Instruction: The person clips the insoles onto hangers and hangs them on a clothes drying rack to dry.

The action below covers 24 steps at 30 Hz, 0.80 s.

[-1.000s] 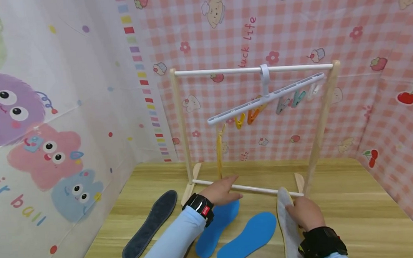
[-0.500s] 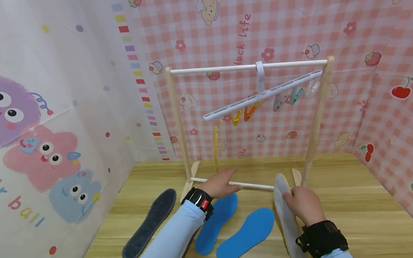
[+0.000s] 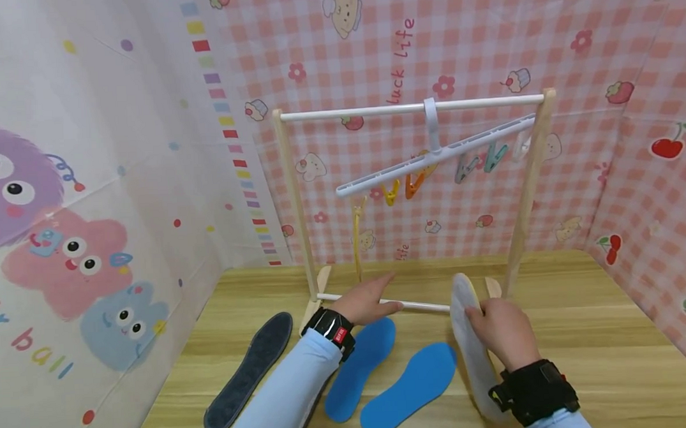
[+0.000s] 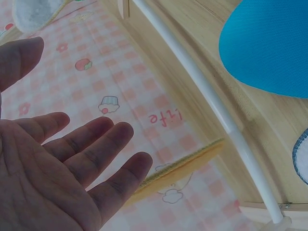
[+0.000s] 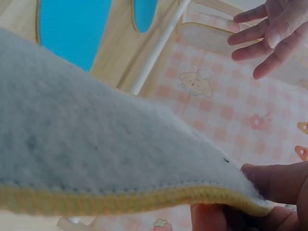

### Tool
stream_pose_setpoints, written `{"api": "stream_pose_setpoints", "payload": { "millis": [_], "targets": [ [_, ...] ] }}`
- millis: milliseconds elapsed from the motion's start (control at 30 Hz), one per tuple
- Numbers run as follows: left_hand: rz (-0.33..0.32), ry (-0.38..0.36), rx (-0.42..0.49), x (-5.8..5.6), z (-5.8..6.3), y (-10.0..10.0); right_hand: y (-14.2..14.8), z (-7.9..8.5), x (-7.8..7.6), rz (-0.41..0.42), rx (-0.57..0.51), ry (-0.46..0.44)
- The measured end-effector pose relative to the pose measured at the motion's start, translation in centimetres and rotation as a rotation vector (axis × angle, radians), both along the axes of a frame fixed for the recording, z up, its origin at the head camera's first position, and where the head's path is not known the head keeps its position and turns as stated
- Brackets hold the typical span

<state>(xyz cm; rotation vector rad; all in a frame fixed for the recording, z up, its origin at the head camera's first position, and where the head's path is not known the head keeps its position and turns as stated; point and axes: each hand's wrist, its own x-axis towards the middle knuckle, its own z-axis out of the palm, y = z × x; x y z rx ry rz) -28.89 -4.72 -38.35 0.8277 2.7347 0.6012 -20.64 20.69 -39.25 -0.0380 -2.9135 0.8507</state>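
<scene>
My right hand (image 3: 506, 334) pinches a grey fuzzy insole (image 3: 467, 330) with a yellow stitched edge, thumb on the grey face. The insole stands tilted, toe end up, beside the rack's lower bar. In the right wrist view, this insole (image 5: 96, 130) fills much of the picture. My left hand (image 3: 364, 300) reaches over the lower bar with fingers spread and nothing in its grasp. Close to its fingertips, a yellow-edged insole (image 3: 357, 245) hangs nearly edge-on from the left end of a tilted white clip hanger (image 3: 387, 175).
The hanger hooks over the top bar (image 3: 361, 111) of a wooden rack. Yellow, orange, grey, teal (image 3: 496, 157) and white clips dangle from it. Two blue insoles (image 3: 411, 390) and a dark insole (image 3: 249, 374) lie on the table; another dark one is mostly hidden under my left sleeve.
My right hand has raised the grey insole, tilting its toe end up and away. The left hand stays nearly in place. The head view has shifted slightly.
</scene>
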Motion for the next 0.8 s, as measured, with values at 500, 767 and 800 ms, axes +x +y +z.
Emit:
{"api": "stream_pose_setpoints", "payload": {
  "millis": [500,767,800],
  "targets": [
    [-0.022,0.128,0.078,-0.9,1.4,-0.3,-1.9,1.0,-0.3,-0.024,-0.025,0.171],
    [0.002,0.224,0.110,-1.9,3.3,-0.2,-2.8,1.2,-0.8,-0.024,-0.055,0.207],
    [0.011,0.230,0.105,-2.1,3.5,-0.1,-2.9,1.2,-0.8,-0.023,-0.060,0.210]
  ]
}}
